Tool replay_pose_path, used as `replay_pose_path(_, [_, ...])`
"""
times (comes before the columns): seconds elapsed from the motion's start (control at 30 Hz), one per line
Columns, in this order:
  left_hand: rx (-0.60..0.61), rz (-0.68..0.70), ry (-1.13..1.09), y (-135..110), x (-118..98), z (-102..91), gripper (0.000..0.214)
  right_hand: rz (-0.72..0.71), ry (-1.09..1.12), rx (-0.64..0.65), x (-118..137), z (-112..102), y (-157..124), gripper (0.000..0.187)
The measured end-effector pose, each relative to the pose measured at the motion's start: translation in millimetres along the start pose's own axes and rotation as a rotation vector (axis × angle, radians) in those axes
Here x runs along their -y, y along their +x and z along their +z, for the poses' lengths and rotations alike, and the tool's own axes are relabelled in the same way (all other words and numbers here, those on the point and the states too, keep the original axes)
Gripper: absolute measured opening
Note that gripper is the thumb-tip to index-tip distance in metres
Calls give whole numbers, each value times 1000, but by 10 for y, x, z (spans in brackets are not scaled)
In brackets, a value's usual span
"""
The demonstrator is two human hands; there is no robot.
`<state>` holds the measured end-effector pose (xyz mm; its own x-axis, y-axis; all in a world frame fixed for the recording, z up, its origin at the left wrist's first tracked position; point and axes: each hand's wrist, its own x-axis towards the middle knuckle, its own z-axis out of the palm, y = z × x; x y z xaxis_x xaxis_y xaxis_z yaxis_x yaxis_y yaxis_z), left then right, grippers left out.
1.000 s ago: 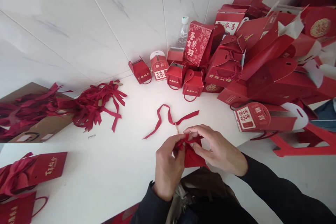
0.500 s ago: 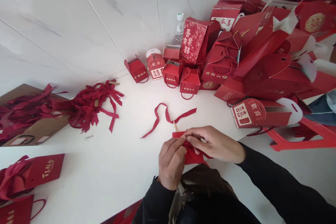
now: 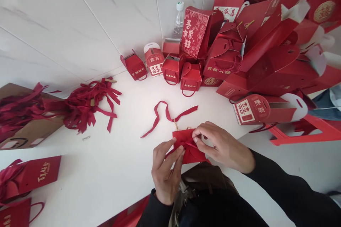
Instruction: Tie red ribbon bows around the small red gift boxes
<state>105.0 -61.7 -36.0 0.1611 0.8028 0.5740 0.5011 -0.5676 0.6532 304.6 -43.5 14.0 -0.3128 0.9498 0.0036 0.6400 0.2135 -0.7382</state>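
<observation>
A small red gift box point(image 3: 177, 136) with gold rope handles lies at the table's near edge, in front of my body. Across its top runs a red ribbon point(image 3: 189, 144), gathered at a knot or bow in the middle. My left hand point(image 3: 167, 170) pinches the ribbon near that knot, thumb and fingertips together, from the left. From the right, my right hand point(image 3: 222, 145) pinches another part of the ribbon between thumb and forefinger. Just beyond the box lies a loose red ribbon strip point(image 3: 157, 117), curled on the white table point(image 3: 114, 170).
A cardboard box point(image 3: 50, 133) overflowing with red ribbons point(image 3: 87, 104) stands at the left. Two red gift boxes point(image 3: 39, 173) sit below it. Many red boxes point(image 3: 197, 32) are heaped at the back right, beside a clear bottle point(image 3: 179, 19). A red stool point(image 3: 295, 131) stands at the right.
My hands have moved apart, uncovering the knot and more of the box top. My left hand has shifted left and its fingers have spread somewhat. The view has shifted slightly.
</observation>
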Motion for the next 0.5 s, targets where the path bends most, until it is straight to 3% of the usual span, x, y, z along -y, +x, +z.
replay_pose_path(0.13, [-4, 1, 9, -80, -28, -53, 35, 8, -51, -52, -56, 18, -93, 13])
replay_pose_path(0.27, [-3, -85, 14, -155, -35, -79, 34, 41, -52, -57, -106, 12, -160, 13])
replay_pose_path(0.5, [-53, -174, 31, -232, -38, -88, 20, 105, -26, -106, -145, 12, -205, 12])
